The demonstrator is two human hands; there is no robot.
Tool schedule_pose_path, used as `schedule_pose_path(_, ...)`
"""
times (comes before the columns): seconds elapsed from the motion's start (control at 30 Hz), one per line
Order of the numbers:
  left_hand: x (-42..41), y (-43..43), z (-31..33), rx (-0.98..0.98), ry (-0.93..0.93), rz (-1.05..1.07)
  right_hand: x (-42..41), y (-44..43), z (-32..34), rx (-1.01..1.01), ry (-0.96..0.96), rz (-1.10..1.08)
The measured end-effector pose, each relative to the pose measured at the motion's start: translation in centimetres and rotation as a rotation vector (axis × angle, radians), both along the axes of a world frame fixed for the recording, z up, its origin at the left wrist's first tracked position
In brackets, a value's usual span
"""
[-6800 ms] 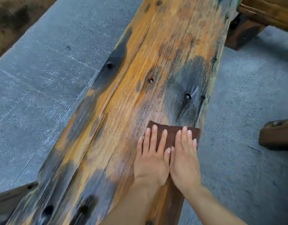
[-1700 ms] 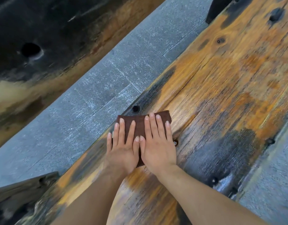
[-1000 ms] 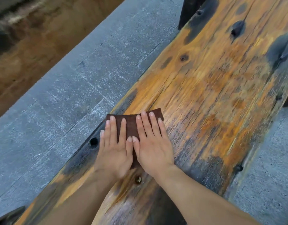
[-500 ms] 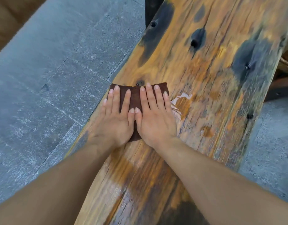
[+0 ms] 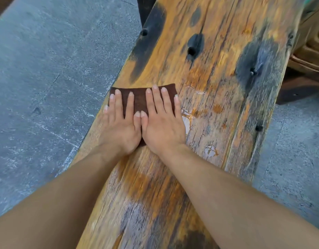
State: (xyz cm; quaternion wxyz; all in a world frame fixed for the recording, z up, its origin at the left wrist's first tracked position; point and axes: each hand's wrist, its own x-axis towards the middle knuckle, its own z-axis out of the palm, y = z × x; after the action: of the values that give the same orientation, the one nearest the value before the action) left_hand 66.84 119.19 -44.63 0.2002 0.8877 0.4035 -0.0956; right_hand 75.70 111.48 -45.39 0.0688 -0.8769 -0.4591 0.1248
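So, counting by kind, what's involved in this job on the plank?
Hands: 2, the left hand and the right hand, both pressed flat on the sheet
Brown sheet: 1
Wooden plank: 1
Total: 4

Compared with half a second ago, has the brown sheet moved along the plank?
Yes. The brown sheet slid forward: the pale patch, then beside the fingertips of the right hand, now lies beside its knuckles.

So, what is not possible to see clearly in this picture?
Head view only.
1. Brown sheet: its near half is covered by the left hand and right hand.
2. Plank: both ends are cut off by the frame edges.
3. Wooden piece at right: cut by the edge, blurred.
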Motion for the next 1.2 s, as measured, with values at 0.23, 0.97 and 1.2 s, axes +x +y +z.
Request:
schedule_pose_path(0.23, 2.0, -5.8, 0.1, -0.021, -0.03, -0.134, 1.2, -7.0, 0.4, -0.056, -0.006, -0.125)
schedule_pose_path(0.97, -3.0, -19.1, 1.8, -0.153, 0.149, -0.395, -5.4, -22.2, 1.8, -0.148, 0.043, -0.313)
schedule_pose_path(1.2, -6.4, -21.5, 1.9, -0.168, 0.146, -0.345, -8.3, -24.2, 1.5, -0.137, 0.053, -0.275)
